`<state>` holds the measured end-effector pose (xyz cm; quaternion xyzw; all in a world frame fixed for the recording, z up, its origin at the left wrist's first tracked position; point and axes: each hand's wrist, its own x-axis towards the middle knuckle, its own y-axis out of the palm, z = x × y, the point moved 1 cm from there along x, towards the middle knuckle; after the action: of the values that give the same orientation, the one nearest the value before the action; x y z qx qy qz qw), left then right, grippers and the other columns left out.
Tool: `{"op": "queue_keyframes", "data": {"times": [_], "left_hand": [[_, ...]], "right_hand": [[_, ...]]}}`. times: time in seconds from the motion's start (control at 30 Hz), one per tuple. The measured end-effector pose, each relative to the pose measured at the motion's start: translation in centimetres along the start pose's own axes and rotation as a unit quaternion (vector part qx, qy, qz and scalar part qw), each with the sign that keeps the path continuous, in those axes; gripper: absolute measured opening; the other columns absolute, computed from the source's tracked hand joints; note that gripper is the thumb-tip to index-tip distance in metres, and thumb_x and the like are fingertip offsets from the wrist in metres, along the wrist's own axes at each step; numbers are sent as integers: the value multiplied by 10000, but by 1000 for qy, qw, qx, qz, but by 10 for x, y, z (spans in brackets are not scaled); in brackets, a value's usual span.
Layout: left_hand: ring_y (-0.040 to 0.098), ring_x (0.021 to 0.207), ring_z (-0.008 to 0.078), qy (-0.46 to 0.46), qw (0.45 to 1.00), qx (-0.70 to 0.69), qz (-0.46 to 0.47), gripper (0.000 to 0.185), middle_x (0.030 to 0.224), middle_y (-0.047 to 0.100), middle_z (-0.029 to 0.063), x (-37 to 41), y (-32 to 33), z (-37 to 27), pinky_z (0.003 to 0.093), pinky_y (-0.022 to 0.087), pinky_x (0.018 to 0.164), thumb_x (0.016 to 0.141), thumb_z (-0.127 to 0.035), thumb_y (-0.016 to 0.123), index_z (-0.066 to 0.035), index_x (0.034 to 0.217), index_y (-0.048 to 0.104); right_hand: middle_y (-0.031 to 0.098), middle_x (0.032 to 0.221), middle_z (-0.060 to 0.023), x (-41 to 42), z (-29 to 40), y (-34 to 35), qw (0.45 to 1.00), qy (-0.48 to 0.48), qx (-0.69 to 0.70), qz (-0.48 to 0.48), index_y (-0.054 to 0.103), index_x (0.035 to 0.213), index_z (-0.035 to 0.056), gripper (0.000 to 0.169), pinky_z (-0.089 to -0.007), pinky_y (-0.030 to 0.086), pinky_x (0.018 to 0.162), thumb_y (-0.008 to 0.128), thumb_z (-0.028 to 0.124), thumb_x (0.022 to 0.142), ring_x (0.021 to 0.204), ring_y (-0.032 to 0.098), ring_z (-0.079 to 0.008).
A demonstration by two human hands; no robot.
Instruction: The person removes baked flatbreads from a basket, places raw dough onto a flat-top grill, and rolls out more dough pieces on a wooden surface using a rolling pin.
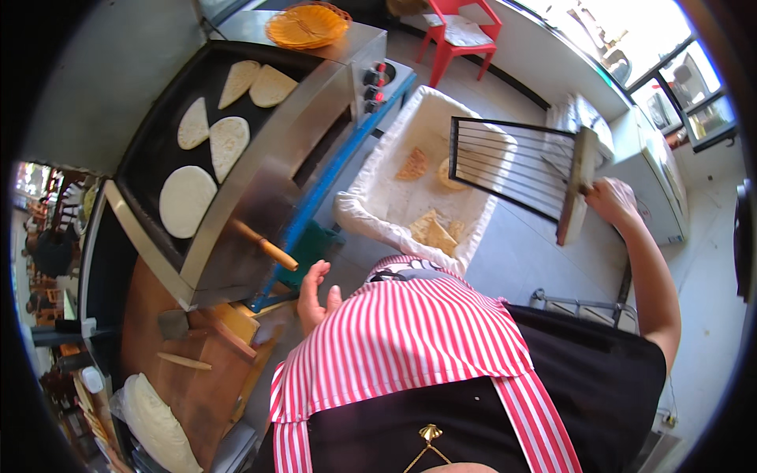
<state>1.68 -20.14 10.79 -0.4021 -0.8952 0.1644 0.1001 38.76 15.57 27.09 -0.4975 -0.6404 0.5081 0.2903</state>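
My right hand (615,201) grips the end of a wooden bar on a black metal wire rack (508,168). The rack is tilted in the air, partly over a cloth-lined bin (378,227) that holds a few flatbread pieces (434,232). Nothing shows in my left hand (315,300), which is beside my striped apron (408,343) with fingers apart. Left of it, a turned wooden handle (278,254) sticks out from the front of the griddle oven. On the black griddle plate (151,148) lie a round pale flatbread (188,201) and several wedges (229,145).
Orange woven baskets (307,26) sit on the steel top behind the griddle. Control knobs (374,91) face the floor side. At lower left, a wooden worktable (183,390) bears a scraper (172,325), a rolling pin (184,360) and covered dough (154,423). A red chair (458,44) stands farther off.
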Motion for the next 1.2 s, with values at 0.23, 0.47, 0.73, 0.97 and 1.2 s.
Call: {"op": "queue_keyframes", "data": {"times": [0.23, 0.47, 0.73, 0.97, 1.2], "left_hand": [[505, 1166, 284, 104, 992, 26, 64, 413, 1243, 529, 156, 16, 12, -20, 381, 388, 994, 873, -117, 554, -58, 1268, 451], [494, 1175, 277, 51, 996, 71, 32, 437, 1248, 524, 152, 2, 3, -27, 389, 369, 1014, 861, -132, 564, -65, 1277, 446], [519, 1154, 286, -2, 994, 83, -69, 424, 1227, 541, 163, -21, -9, -16, 386, 396, 985, 841, -103, 567, -51, 1252, 474], [537, 1132, 294, 4, 990, 91, -112, 432, 1223, 541, 161, -8, -1, -17, 359, 422, 960, 819, -84, 580, -50, 1240, 490], [545, 1110, 301, -20, 980, 151, -128, 438, 1209, 544, 154, 3, -5, -27, 367, 428, 950, 834, -146, 587, -74, 1253, 482]], "right_hand": [[666, 757, -102, -39, 2, 29, 942, 81, 274, 176, 699, 898, 73, 360, -327, 502, 659, 703, 369, 694, 708, 647, -207], [633, 663, -70, 10, 62, 35, 925, -49, 325, 190, 697, 883, 49, 368, -297, 500, 572, 683, 379, 721, 581, 617, -150], [516, 490, -2, 67, 56, 99, 873, -102, 436, 193, 673, 712, 19, 290, -246, 384, 393, 690, 299, 783, 416, 471, -70], [454, 522, 32, 80, 178, 195, 745, -58, 607, 270, 609, 750, 35, 231, -225, 268, 364, 668, 239, 840, 411, 405, -56], [550, 578, -11, 169, 382, 178, 689, -140, 653, 281, 648, 827, 21, 270, -226, 342, 363, 604, 285, 857, 423, 468, -74]]}}
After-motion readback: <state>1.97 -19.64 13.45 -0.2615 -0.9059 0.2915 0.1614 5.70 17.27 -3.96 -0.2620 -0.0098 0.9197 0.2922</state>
